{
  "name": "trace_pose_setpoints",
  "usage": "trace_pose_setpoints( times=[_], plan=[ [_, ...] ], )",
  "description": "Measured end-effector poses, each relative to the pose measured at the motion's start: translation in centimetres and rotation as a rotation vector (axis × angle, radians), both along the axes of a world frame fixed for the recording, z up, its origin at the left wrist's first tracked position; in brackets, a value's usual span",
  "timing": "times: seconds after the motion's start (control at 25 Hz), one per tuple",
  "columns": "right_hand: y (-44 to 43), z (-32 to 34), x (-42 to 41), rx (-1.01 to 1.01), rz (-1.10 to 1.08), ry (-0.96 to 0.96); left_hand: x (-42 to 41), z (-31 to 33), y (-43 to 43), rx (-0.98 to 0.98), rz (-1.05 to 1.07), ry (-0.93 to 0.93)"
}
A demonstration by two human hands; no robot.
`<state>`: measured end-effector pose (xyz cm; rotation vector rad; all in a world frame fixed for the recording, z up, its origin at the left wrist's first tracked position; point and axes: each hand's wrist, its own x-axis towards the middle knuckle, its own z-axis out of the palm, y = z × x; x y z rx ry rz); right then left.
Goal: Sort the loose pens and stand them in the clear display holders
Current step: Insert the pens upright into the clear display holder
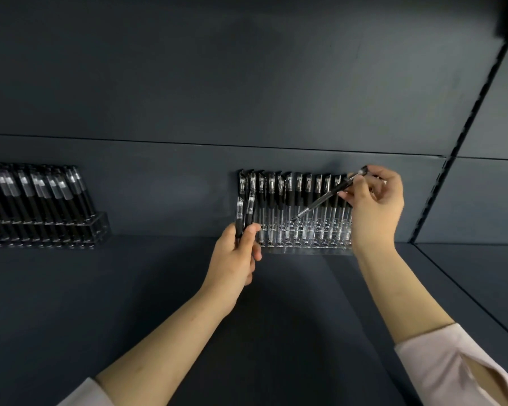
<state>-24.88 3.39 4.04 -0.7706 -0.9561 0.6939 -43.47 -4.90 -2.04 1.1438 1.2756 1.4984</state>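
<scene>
Dark shelf (159,288) and back panel frame the work. The right hand (373,206) pinches a slanted pen (326,197) near its cap, with the tip close over the holder's (305,247) free holes. The left hand (238,253) grips two spare pens (244,215) at the holder's left end. The holder's back row looks full. Insertion seems to be the step in hand; next, the pen needs tilting upright and its tip seating in a free hole. A second holder (100,227) stands well left.

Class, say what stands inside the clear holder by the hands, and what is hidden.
A row of black pens stands upright at the back of the clear holder; the right hand covers its right end.
</scene>
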Motion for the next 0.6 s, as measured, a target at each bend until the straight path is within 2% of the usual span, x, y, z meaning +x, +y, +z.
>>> trace_pose_setpoints(
  times=[0.24,0.44,0.6],
  plan=[
    [-0.9,-0.2,-2.3,0.153,-0.089,-0.403,0.4,-0.2,0.5,-0.038,-0.055,-0.026],
    [-1.0,0.1,-2.7,0.238,-0.146,-0.580,0.2,0.0,0.7,-0.042,0.027,-0.009],
    [-0.4,-0.5,-3.4,0.224,-0.146,-0.779,0.1,0.3,1.0,-0.048,0.057,-0.107]
  ],
)
